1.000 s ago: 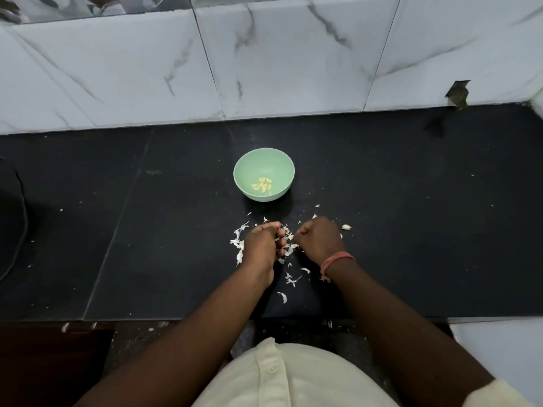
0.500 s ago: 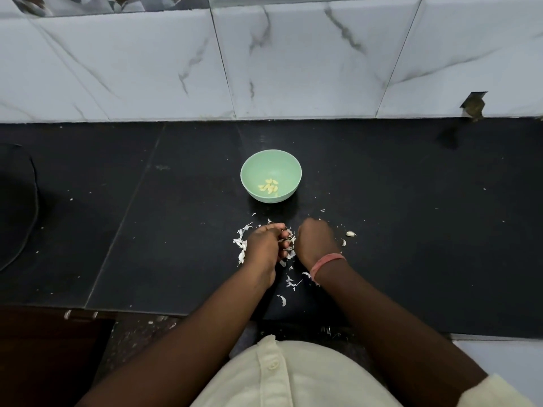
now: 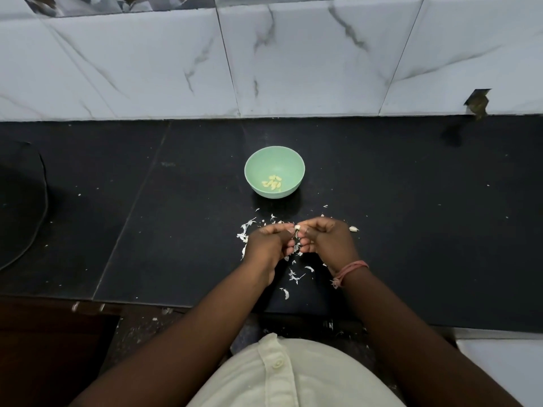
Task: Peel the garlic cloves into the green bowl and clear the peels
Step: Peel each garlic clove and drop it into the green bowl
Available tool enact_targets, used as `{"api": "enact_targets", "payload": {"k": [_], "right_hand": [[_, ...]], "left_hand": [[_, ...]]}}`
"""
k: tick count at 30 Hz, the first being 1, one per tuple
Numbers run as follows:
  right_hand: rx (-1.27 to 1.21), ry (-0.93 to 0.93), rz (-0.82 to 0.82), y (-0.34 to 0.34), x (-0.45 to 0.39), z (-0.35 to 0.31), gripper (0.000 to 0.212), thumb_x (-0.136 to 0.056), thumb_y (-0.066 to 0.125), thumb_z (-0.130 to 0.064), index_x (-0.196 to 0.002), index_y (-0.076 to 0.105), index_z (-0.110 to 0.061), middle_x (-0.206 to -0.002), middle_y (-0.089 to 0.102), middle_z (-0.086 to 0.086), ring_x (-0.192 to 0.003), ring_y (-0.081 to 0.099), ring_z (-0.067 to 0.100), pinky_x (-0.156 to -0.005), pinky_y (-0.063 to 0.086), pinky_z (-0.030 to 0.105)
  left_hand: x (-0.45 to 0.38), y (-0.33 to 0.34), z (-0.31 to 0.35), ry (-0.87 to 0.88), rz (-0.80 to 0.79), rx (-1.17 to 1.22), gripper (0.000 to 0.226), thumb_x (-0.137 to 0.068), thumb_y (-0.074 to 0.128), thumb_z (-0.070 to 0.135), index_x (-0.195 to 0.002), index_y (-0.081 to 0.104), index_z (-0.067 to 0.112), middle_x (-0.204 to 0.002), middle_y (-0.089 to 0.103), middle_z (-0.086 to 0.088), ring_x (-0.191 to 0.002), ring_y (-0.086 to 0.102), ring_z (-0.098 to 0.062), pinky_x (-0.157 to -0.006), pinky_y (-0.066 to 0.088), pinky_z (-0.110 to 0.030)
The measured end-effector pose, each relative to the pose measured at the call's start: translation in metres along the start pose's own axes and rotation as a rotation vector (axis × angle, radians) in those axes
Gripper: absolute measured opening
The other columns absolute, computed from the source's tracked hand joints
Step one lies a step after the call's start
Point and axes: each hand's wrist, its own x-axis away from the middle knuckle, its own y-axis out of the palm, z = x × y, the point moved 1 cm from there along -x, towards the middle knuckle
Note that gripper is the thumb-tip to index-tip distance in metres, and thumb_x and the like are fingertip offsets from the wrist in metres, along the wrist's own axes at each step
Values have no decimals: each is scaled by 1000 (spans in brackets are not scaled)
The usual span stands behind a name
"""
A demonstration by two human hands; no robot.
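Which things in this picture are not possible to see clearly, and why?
- Garlic clove, head view: mostly hidden by fingertips of left hand and right hand; how far it is peeled is unclear.
- Cloves in green bowl: too small to count.
- Dark object: cut off by left edge.

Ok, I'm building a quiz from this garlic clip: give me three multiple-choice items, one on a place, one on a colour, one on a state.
1. Where is the loose garlic clove?
A. On the counter beside the right hand
B. In the bowl
C. On the tiles

2. The wrist band is:
A. blue
B. pink
C. black

3. The green bowl is:
A. overturned
B. lidded
C. upright, holding peeled cloves

Answers: 1 A, it lies just past the right hand. 2 B, pink cord shows. 3 C, yellowish cloves lie inside.
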Motion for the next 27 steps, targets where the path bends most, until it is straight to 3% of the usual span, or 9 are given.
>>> {"api": "enact_targets", "payload": {"k": [5, 9, 13, 17, 20, 27], "right_hand": [[-108, -9, -10, 4, 3, 2, 15, -95, 59, 8, -106, 69, 8, -72, 66, 15, -53, 59, 15, -51, 55, 25], [-97, -20, 13, 7, 2, 1, 9, -95, 60, 7, -100, 66, 11, -73, 66, 18, -54, 60, 19, -51, 56, 26], [-39, -78, 29, 12, 3, -1, 10, -96, 58, 7, -98, 65, 14, -70, 65, 17, -48, 57, 15, -47, 54, 24], [4, -100, 63, 19, 3, -4, 12, -95, 59, 6, -89, 69, 3, -66, 66, 11, -46, 56, 12, -46, 52, 24], [26, -101, 82, 23, 3, -4, 18, -96, 58, 5, -84, 69, -3, -64, 64, 8, -44, 54, 9, -44, 50, 23], [-13, -68, 99, 26, 3, -6, 13, -97, 57, 6, -91, 69, 8, -67, 64, 11, -43, 53, 11, -43, 49, 23]], "left_hand": [[4, -2, 2, 21, -38, 32, 12, -93, 62, -1, -87, 72, 3, -73, 70, -9, -58, 60, -10, -57, 52, -20], [5, -4, 3, 49, -46, 1, 11, -92, 62, 1, -94, 73, 0, -76, 66, -11, -57, 54, -8, -55, 47, -19], [11, -3, 9, 123, 38, -72, 10, -90, 65, 3, -88, 74, 2, -64, 66, 0, -48, 51, -2, -51, 41, -18], [18, -1, 15, 204, 47, -65, 14, -89, 63, -2, -87, 69, -14, -60, 62, -4, -43, 49, -4, -46, 41, -16], [22, 1, 18, 207, 26, -54, 16, -90, 59, -6, -87, 65, -21, -53, 59, -3, -38, 47, -6, -43, 39, -16], [13, -3, 18, 145, 91, -112, 19, -86, 64, 3, -84, 66, -16, -56, 53, -5, -46, 39, -10, -47, 34, -22]]}}
